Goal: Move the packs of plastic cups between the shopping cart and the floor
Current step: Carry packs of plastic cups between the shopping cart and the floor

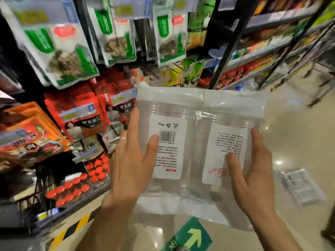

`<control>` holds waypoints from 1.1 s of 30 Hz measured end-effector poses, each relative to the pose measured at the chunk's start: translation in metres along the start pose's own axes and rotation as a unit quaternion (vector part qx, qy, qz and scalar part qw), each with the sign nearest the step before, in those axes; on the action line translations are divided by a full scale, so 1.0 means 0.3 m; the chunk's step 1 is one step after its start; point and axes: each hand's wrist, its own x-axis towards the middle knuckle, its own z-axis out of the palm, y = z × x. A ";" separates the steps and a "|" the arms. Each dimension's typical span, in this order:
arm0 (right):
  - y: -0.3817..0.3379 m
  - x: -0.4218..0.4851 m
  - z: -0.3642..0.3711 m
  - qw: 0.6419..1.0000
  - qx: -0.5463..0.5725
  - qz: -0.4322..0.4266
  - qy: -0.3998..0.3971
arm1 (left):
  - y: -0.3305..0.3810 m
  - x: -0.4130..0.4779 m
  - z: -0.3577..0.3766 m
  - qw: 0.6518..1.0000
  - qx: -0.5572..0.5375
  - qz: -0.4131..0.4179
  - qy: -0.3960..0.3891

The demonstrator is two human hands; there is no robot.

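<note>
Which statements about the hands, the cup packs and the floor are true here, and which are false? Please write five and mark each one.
1. Both the left hand and the right hand hold the clear cup package. True.
2. The package carries no label. False: it has two white labels, one with a barcode.
3. Another pack lies on the floor to the right. True.
4. The arrow sticker on the floor is red. False: it is green.
5. The jars at lower left have blue lids. False: the lids are red.
</note>
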 end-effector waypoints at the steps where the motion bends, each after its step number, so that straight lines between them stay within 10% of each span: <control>1: -0.043 0.030 -0.068 1.000 -0.002 0.000 0.017 | 0.067 0.033 -0.037 1.000 0.000 0.019 -0.001; 17: -0.472 0.453 -1.138 0.976 -0.039 -0.050 0.207 | 1.223 0.377 -0.350 0.975 -0.042 0.218 0.015; 33: -0.141 0.545 -1.957 0.934 -0.098 -0.028 0.343 | 2.090 0.278 0.028 0.928 -0.104 0.357 -0.006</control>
